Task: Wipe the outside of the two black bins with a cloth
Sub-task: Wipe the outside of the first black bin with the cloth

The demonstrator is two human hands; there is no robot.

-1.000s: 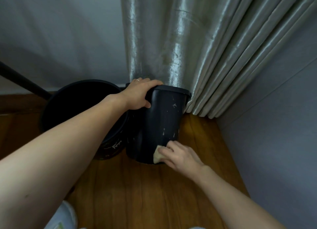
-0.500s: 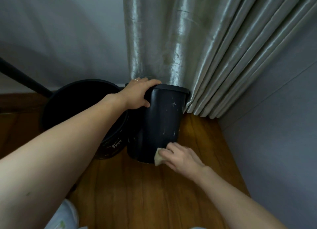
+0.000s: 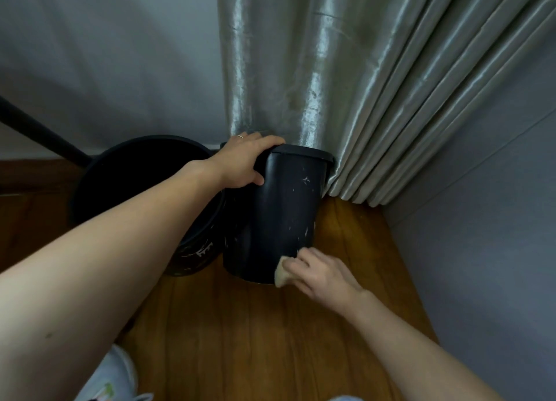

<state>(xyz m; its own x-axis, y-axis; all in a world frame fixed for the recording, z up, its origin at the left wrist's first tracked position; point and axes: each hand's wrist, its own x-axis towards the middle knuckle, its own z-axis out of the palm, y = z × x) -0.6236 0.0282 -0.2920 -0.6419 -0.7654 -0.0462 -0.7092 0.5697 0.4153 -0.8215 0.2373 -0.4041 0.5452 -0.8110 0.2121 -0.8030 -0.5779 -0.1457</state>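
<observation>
- While the left hand [image 3: 242, 160] grips the rim of the tall black bin [image 3: 279, 217], fingers curled over the top edge and thumb pressed on the outer wall, the bin leans back toward the curtain [image 3: 331, 84].
- A thin ring [image 3: 239, 136] shows on one finger of that hand.
- The right hand [image 3: 323, 272] is closed around a pale cloth [image 3: 281, 274], pressing it against the lower right of the tall bin's outer wall, close to its base.
- Only a small folded corner of the cloth sticks out past the fingers [image 3: 301, 257]; the rest is hidden under the hand.
- Pale scuffs and specks mark the tall bin's side above the cloth.
- The round black bin [image 3: 144, 166], wider and lower, stands just left of the tall one, touching or nearly touching it; the left forearm crosses over its open mouth.
- White markings show low on the round bin's outer wall.
- Both bins sit on a wooden floor [image 3: 240, 340] in a corner, with a grey wall [image 3: 481, 250] on the right and the shiny pleated curtain hanging behind.
- A dark pole [image 3: 42, 136] slants down at the far left, behind the round bin.
- A white shoe [image 3: 111, 379] shows at the bottom edge.
</observation>
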